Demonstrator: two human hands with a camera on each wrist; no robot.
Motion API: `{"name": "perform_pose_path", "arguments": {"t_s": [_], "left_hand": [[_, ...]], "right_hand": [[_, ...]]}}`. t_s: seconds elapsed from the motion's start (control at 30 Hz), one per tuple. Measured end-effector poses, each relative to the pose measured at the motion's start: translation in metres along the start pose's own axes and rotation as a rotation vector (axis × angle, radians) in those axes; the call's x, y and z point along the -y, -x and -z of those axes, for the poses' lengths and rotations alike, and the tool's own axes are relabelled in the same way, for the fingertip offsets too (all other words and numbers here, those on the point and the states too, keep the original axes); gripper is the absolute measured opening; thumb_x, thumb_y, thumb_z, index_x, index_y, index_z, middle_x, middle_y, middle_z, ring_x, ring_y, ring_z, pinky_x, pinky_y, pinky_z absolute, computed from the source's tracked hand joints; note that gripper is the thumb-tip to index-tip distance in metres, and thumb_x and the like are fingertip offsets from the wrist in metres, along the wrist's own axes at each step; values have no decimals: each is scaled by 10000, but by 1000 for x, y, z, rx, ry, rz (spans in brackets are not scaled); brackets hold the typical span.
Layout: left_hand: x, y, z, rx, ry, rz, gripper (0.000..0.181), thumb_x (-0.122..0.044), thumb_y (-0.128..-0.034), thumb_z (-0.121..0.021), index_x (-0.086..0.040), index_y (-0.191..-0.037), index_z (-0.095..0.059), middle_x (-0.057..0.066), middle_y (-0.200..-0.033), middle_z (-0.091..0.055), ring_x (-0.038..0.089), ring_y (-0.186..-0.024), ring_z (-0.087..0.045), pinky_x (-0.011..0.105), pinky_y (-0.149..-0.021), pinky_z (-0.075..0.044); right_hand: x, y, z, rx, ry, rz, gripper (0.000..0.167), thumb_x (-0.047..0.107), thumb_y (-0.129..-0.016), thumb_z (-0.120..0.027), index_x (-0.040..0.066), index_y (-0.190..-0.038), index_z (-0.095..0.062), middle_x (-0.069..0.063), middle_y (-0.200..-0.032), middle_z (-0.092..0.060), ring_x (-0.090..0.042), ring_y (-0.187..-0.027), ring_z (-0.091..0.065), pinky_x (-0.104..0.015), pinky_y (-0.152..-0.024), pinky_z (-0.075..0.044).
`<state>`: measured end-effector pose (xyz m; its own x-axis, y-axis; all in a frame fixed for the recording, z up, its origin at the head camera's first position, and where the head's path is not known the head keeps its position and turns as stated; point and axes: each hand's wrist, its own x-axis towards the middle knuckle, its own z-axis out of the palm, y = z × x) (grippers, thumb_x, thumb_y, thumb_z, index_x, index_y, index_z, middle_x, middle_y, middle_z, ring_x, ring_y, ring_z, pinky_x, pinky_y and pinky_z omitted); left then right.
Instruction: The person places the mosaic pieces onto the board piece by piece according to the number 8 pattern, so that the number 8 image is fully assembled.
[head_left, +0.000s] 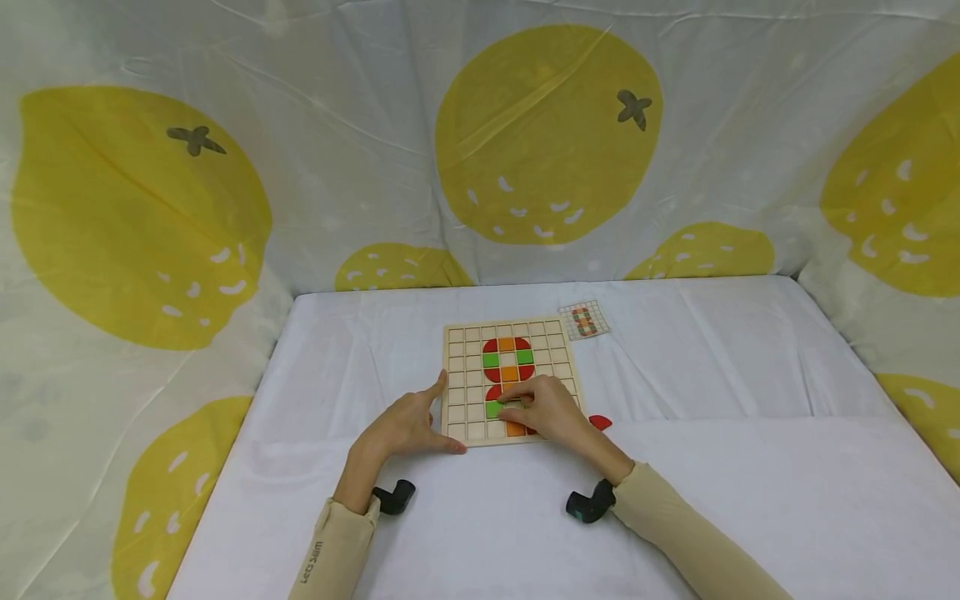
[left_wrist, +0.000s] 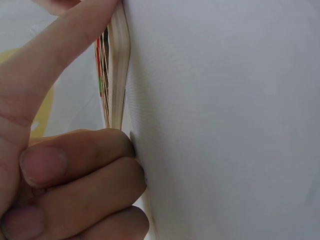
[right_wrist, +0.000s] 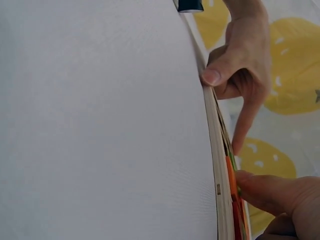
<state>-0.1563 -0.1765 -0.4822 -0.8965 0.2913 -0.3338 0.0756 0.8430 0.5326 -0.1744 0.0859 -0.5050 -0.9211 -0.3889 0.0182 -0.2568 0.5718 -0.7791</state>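
A wooden grid board (head_left: 456, 389) lies on the white-covered table, with red, orange and green tiles set in its middle columns. My left hand (head_left: 397, 425) braces the near left corner, thumb on the front edge and straight index finger along the left edge. Its other fingers are folded in, as the left wrist view shows. Over the lower part of the board, my right hand (head_left: 551, 412) pinches a green square tile (head_left: 492, 409) between thumb and index finger. An orange tile (head_left: 515, 429) shows just below its thumb. The right hand hides some tiles behind it.
A loose red quarter-round tile (head_left: 600, 422) lies right of the board. A small pattern card (head_left: 585, 320) with a printed grid sits by its far right corner. Black wrist cameras (head_left: 591, 502) are worn on both wrists. Lemon-print cloth (head_left: 547, 133) hangs behind the table.
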Motion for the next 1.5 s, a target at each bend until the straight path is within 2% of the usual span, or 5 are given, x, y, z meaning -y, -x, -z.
{"name": "perform_pose_path", "arguments": {"t_s": [0.33,0.53,0.8,1.1,1.5], "left_hand": [[-1,-1,0,2,2,10,1337,-526,-660,-954,-170,-1671,-155,58,-782,-593,168,-706,-509,299,-660,-403],[-1,-1,0,1,0,21,1336,-522,-660,-956,-177,-1671,-153,56,-793,-596,169,-716,-514,300,-664,-405],[0,-1,-1,4,5,28,1333,-526,-666,-952,-186,-1673,-148,56,-825,-596,175,-750,-524,304,-679,-410],[0,0,-1,-2,5,17,1333,-516,-664,-956,-179,-1672,-150,57,-793,-596,169,-714,-517,300,-656,-405],[1,-2,-3,-6,5,19,1327,-531,-666,-950,-190,-1672,-153,58,-814,-598,175,-736,-519,303,-667,-408]], "right_hand": [[-18,20,43,-18,-63,-97,159,213,-870,-846,147,-1014,-828,52,-562,-340,-90,-505,-320,-207,-492,-226],[-40,41,73,-64,-15,-97,193,199,-875,-839,100,-1040,-819,56,-579,-344,-72,-507,-304,-206,-484,-231],[-67,69,97,-85,10,-176,196,153,-870,-822,119,-1063,-815,71,-583,-327,-71,-570,-300,-221,-535,-276],[-78,82,96,-27,-61,-177,273,218,-800,-896,106,-1031,-802,65,-594,-298,-52,-562,-265,-227,-521,-249],[-77,82,82,-117,-22,-169,238,244,-761,-930,172,-948,-802,69,-580,-303,-37,-554,-269,-213,-526,-266]]}}
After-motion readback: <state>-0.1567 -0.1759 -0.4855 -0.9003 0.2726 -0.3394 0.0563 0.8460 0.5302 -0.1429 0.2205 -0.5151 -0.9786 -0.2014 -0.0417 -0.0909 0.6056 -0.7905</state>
